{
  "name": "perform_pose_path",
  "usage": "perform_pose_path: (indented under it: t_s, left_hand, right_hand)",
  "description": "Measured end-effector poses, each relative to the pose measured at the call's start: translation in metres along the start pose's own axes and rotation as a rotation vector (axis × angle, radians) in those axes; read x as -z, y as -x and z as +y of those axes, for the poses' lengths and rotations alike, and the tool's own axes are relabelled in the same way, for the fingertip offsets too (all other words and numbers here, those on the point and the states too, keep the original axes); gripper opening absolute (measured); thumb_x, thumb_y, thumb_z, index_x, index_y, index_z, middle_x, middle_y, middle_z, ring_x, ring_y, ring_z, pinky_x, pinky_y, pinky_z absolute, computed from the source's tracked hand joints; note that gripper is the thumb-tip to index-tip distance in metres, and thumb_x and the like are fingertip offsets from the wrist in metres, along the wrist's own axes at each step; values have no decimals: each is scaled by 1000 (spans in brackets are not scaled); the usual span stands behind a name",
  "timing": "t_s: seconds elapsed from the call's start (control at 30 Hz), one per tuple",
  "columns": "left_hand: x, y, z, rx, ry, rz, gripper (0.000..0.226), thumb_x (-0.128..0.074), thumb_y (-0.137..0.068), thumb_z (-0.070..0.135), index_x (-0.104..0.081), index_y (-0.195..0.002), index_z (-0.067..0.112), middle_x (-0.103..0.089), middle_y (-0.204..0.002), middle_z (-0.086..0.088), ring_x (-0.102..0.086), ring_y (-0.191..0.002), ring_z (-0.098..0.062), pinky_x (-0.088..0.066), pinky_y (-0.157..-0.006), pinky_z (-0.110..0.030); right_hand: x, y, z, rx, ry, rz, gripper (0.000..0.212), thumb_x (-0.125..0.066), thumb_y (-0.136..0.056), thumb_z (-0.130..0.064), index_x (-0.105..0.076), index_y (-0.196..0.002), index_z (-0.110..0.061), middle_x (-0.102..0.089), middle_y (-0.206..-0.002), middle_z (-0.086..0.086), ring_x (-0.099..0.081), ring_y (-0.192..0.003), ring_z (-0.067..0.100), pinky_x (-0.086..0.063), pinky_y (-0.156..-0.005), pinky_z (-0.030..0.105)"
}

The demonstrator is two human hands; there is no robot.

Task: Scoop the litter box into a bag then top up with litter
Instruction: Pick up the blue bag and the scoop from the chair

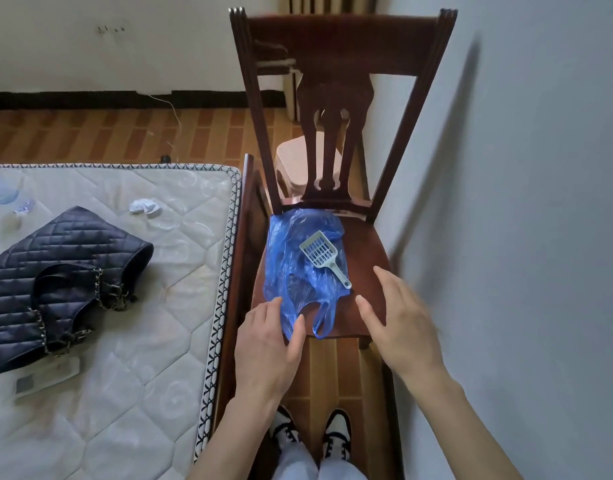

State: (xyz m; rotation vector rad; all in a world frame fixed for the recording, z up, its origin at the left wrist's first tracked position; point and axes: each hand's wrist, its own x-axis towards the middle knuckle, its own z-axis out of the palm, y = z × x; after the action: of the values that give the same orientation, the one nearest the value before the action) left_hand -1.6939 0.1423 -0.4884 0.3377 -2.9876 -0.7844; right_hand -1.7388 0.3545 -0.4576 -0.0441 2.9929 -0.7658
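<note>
A crumpled blue plastic bag (298, 271) lies on the seat of a dark wooden chair (363, 244). On top of the bag rests a pale slotted litter scoop (322, 258), its handle pointing toward me and to the right. My left hand (267, 344) is at the bag's near left edge, fingers straight, thumb and forefinger on either side of the plastic. My right hand (398, 320) hovers open over the seat's right front corner, just right of the scoop's handle, holding nothing. No litter box is in view.
A bare quilted mattress (107, 393) on the left carries a dark quilted handbag (62, 282) with chain straps and a crumpled tissue (145, 207). A grey wall (523, 202) stands close on the right. A pale plastic stool (298, 161) sits behind the chair.
</note>
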Motion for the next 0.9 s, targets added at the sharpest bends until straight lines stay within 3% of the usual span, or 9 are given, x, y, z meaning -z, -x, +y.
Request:
perform_pose_path:
  t_s: [0.27, 0.43, 0.63, 0.8, 0.9]
  left_hand:
    - [-108, -25, -52, 38, -54, -68, 55, -54, -95, 51, -62, -130, 10, -68, -112, 1, -62, -102, -22, -53, -85, -36]
    - [-163, -33, -68, 128, -132, -130, 41, -62, -90, 49, -56, -110, 14, -56, -96, 1, -55, -84, -21, -51, -70, -35]
    - [-204, -44, -81, 357, -281, -294, 40, -57, -93, 45, -42, -118, 17, -54, -111, 1, -56, -104, -21, -45, -83, -33]
    - [-223, -48, -89, 361, -203, -297, 6, -51, -96, 25, -52, -98, 19, -59, -94, 0, -57, -93, -27, -38, -77, -38]
    - [-232, -47, -89, 381, -3, -224, 16, -49, -97, 19, -45, -82, 22, -52, -77, 5, -56, -78, -27, -37, -70, -38]
  right_hand:
    - [-109, -54, 43, 32, 68, -45, 53, -58, -100, -36, -47, -148, -18, -56, -143, -2, -53, -127, 17, -42, -104, 31]
    - [-162, -87, 68, 47, 131, -54, 50, -61, -98, -30, -51, -144, -13, -60, -136, 4, -59, -118, 26, -48, -95, 39]
    - [-211, -120, 89, 73, 194, -164, 50, -58, -100, -29, -46, -146, -14, -57, -139, 4, -57, -119, 28, -46, -93, 41]
    - [-240, -144, 95, 77, 239, -240, 51, -58, -100, -29, -42, -147, -17, -57, -133, 5, -55, -113, 28, -45, -88, 39]
    - [-251, -153, 100, 61, 262, -269, 51, -59, -100, -29, -41, -146, -18, -57, -129, 5, -55, -110, 28, -45, -88, 38]
